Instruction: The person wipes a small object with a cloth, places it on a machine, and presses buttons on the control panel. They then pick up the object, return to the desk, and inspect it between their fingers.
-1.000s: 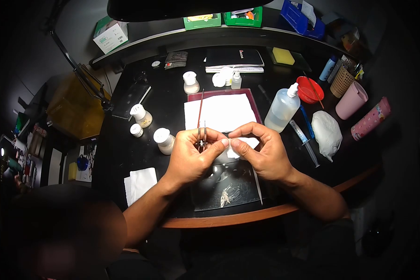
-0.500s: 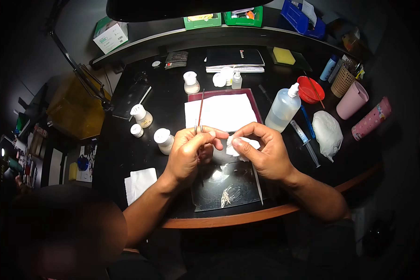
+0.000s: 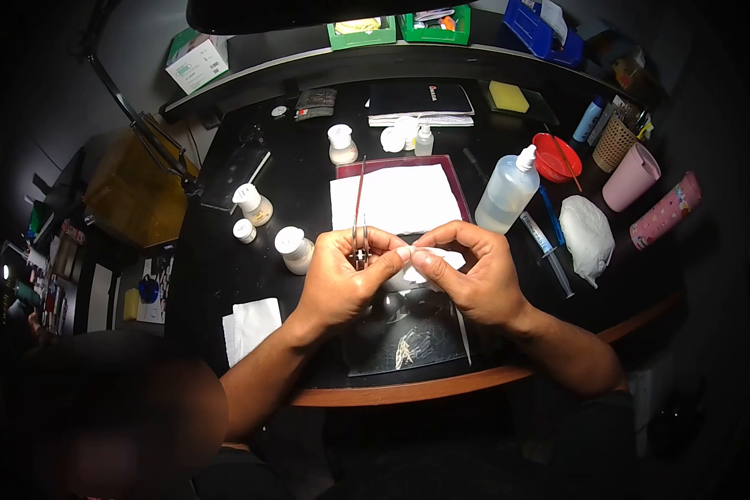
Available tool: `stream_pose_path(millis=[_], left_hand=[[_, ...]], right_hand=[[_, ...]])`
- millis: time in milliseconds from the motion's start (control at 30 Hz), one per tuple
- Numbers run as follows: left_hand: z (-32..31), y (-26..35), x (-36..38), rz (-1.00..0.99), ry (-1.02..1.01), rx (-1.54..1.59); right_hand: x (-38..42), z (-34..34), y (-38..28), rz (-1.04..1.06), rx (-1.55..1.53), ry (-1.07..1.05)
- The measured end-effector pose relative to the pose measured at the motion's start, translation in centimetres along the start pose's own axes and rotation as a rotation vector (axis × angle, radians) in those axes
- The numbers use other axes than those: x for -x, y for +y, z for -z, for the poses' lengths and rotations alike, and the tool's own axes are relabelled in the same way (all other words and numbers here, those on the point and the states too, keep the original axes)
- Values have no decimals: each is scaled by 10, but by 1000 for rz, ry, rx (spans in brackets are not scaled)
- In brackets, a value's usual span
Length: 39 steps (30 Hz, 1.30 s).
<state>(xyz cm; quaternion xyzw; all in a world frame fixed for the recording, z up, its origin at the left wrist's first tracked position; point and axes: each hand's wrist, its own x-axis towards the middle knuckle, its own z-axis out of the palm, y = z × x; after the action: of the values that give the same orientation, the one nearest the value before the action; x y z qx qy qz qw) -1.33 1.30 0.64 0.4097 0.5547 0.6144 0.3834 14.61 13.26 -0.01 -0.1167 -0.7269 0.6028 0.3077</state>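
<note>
My left hand (image 3: pixel 342 279) is closed, with thumb and forefinger pinching the near edge of a crumpled white tissue (image 3: pixel 443 260). A thin metal tool like tweezers (image 3: pixel 359 250) stands up in the same hand, its two prongs pointing away from me. My right hand (image 3: pixel 475 275) grips the tissue from the other side, thumb on top. Both sets of fingertips meet at it; anything inside the folds is hidden. Below the hands lies a dark glass slab (image 3: pixel 367 354) with pale streaks on it. Beyond them a folded white paper towel (image 3: pixel 408 196) rests on a dark red tray (image 3: pixel 452 171).
White-capped jars (image 3: pixel 293 250) stand on the left, near a folded napkin (image 3: pixel 255 325). To the right are a large clear bottle (image 3: pixel 506 196), a syringe (image 3: pixel 548 254), a red bowl (image 3: pixel 554 160) and a white bundle (image 3: pixel 586 237). A lamp arm (image 3: pixel 142 125) reaches in at left.
My left thumb and forefinger have moved right and closed on the tissue beside my right fingers. The metal tool in my left hand has turned, showing more of its prongs.
</note>
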Motion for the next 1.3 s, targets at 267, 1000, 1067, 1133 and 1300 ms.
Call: stream_pose_path(millis=[267, 1000, 1067, 1133, 1300], left_hand=[[7, -4, -5, 53, -30, 287], [12, -8, -10, -38, -82, 748], [10, -9, -9, -33, -76, 761], [8, -9, -8, -22, -63, 770], [4, -14, -6, -1, -30, 776]], right_hand=[[-2, 2, 0, -22, 16, 4], [4, -10, 3, 139, 335, -143], [5, -11, 3, 156, 342, -140], [5, -12, 2, 166, 348, -136], [5, -13, -2, 154, 337, -114]])
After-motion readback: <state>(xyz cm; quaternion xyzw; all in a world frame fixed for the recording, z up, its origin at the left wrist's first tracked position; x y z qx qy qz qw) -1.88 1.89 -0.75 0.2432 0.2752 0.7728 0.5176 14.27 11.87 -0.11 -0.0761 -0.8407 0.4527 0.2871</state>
